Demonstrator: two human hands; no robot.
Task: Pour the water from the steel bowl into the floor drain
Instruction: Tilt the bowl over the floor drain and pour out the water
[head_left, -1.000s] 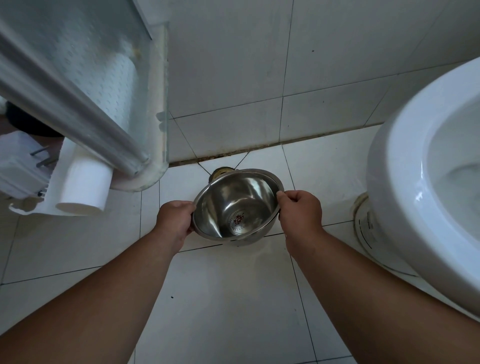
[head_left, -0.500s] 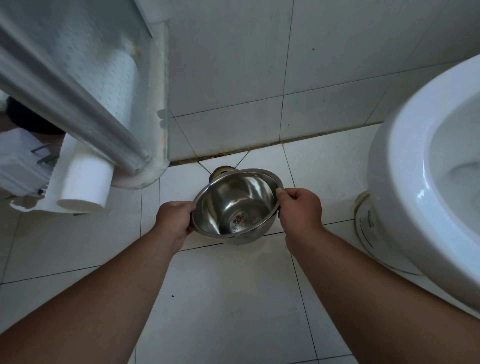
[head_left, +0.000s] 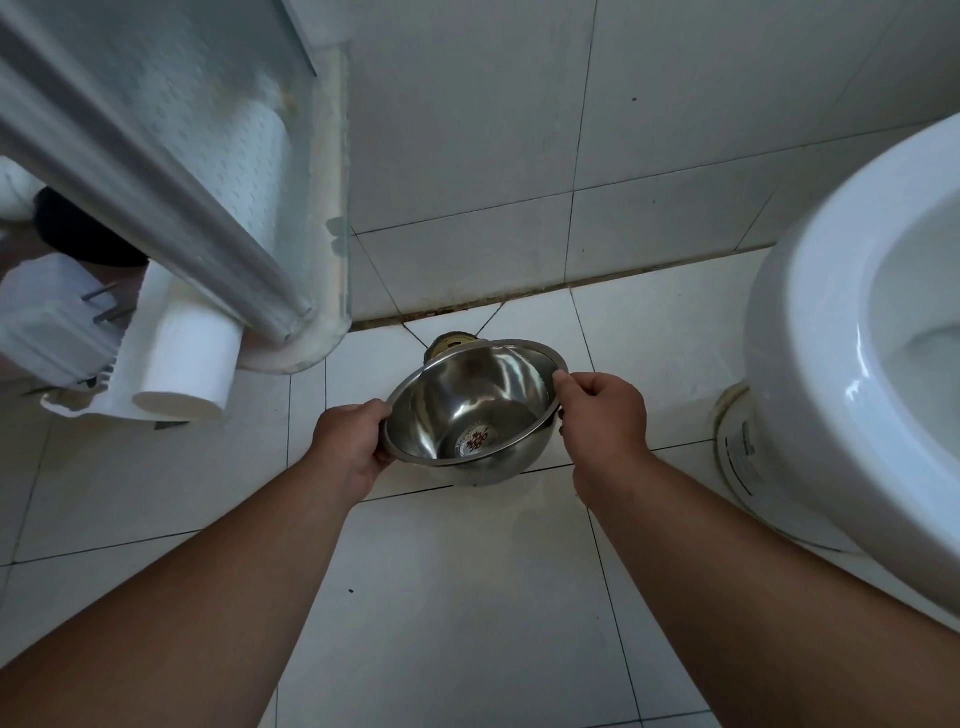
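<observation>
Most of the floor drain is hidden behind the far rim of the steel bowl, so only its dark upper edge shows near the foot of the wall; whether any water is in the bowl is hard to tell, since the shiny inside shows only reflections and a red-and-white mark at the bottom; the toilet is cut off at the right edge, and the roll of paper at the left is partly covered by a frosted glass panel and its metal rail; the left hand is clenched on the bowl's left rim, fingers wrapped under it; the right hand pinches the right rim, thumb on top; the bowl hangs above the white floor tiles, tipped so its mouth faces the camera, just in front of the drain.
</observation>
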